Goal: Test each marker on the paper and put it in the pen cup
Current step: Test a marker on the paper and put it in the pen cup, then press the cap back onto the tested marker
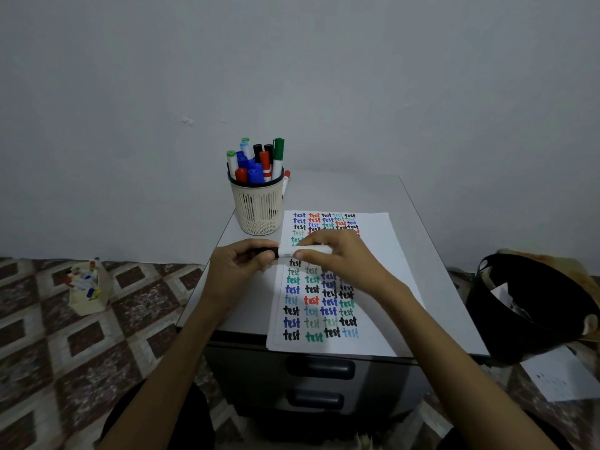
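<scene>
You face a plain, pale grey wall (pixel 292 60) with a small chipped mark left of centre. Before it stands your desk (pixel 357 193), a grey cabinet with a smooth top and two front drawers (pixel 319 368) with dark recessed handles. The floor (pixel 48 336) on both sides shows a diamond pattern in brown, cream and grey. A black bin (pixel 535 306) sits just beside the desk on your right, with a white sheet (pixel 561 375) on the floor near it. The light is dim and even.
</scene>
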The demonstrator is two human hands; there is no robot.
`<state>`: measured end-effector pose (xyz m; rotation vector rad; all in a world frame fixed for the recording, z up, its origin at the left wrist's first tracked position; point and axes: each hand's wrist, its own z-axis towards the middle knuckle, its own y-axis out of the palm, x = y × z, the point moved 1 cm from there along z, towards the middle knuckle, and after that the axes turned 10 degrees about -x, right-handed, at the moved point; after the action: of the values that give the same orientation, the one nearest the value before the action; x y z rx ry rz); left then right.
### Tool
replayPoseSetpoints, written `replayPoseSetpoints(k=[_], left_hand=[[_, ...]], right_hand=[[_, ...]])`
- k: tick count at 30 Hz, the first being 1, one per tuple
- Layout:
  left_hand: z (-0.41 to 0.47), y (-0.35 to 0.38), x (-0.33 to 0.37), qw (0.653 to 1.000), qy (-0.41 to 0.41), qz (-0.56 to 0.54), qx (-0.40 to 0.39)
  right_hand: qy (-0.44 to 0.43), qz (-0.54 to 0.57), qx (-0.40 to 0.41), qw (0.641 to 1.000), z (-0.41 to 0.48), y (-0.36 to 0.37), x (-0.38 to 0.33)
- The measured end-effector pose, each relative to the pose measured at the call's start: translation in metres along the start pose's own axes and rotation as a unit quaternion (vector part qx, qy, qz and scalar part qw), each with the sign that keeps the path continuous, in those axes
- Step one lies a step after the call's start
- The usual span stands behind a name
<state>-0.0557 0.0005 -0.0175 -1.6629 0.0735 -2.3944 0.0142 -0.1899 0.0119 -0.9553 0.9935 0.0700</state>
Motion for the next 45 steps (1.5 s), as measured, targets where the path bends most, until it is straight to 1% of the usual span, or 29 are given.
replayPoseSetpoints(k=[2, 5, 7, 8, 9, 11, 13, 14, 16, 18, 21, 24, 28, 31, 34, 38, 41, 43, 44, 45], left_hand=[[-0.001, 0.002, 0.0, 1.0, 0.006, 0.006, 0.007], [-0.002, 0.002, 0.002, 0.998, 0.021, 0.06, 0.002], [-0.001, 0.003, -0.002, 0.994, 0.017, 0.111, 0.002], [0.001, 0.004, -0.007, 0.99, 0.006, 0.142, 0.003], [0.002, 0.006, -0.01, 0.984, -0.008, 0.178, -0.002], [0.007, 0.008, -0.018, 0.958, -0.031, 0.284, -0.017], [0.01, 0.013, -0.025, 0.913, -0.055, 0.4, -0.054], [0.011, 0.015, -0.028, 0.893, -0.07, 0.439, -0.073], [0.012, 0.018, -0.032, 0.868, -0.078, 0.481, -0.092], [0.012, 0.019, -0.032, 0.861, -0.08, 0.492, -0.099], [0.012, 0.02, -0.031, 0.854, -0.086, 0.502, -0.108], [0.012, 0.02, -0.032, 0.848, -0.087, 0.511, -0.112], [0.013, 0.02, -0.03, 0.863, -0.095, 0.484, -0.107], [0.013, 0.02, -0.031, 0.864, -0.091, 0.483, -0.105], [0.013, 0.019, -0.031, 0.862, -0.089, 0.487, -0.108], [0.012, 0.02, -0.028, 0.862, -0.089, 0.486, -0.11], [0.012, 0.02, -0.028, 0.863, -0.088, 0.485, -0.11], [0.012, 0.02, -0.027, 0.864, -0.088, 0.484, -0.109], [0.011, 0.019, -0.027, 0.865, -0.088, 0.482, -0.109], [0.011, 0.019, -0.027, 0.867, -0.088, 0.479, -0.108]], right_hand=[[-0.007, -0.121, -0.008, 0.993, 0.007, -0.008, -0.006], [-0.023, -0.317, -0.071, 0.945, 0.017, -0.007, -0.017], [-0.029, -0.395, -0.094, 0.913, 0.024, -0.004, -0.02], [-0.022, -0.415, -0.087, 0.905, 0.029, -0.006, -0.021], [-0.007, -0.417, -0.068, 0.906, 0.035, -0.012, -0.022], [0.017, -0.357, 0.007, 0.934, 0.047, -0.03, -0.027], [0.004, -0.225, 0.102, 0.969, 0.06, -0.048, -0.035], [-0.017, -0.148, 0.141, 0.979, 0.066, -0.054, -0.042], [-0.073, -0.034, 0.191, 0.978, 0.08, -0.06, -0.055], [-0.12, 0.005, 0.212, 0.97, 0.093, -0.06, -0.064], [-0.152, -0.014, 0.217, 0.964, 0.109, -0.051, -0.069], [-0.145, -0.053, 0.229, 0.961, 0.12, -0.038, -0.065], [-0.106, -0.149, 0.21, 0.96, 0.123, -0.021, -0.052], [-0.109, -0.178, 0.243, 0.947, 0.126, -0.019, -0.045], [-0.116, -0.209, 0.232, 0.943, 0.131, -0.017, -0.044], [-0.092, -0.195, 0.249, 0.944, 0.132, -0.015, -0.036], [-0.076, -0.201, 0.227, 0.95, 0.129, -0.015, -0.025], [-0.093, -0.15, 0.211, 0.961, 0.127, -0.02, -0.02], [-0.102, -0.107, 0.226, 0.963, 0.125, -0.022, -0.017], [-0.105, -0.059, 0.26, 0.958, 0.124, -0.023, -0.013]])
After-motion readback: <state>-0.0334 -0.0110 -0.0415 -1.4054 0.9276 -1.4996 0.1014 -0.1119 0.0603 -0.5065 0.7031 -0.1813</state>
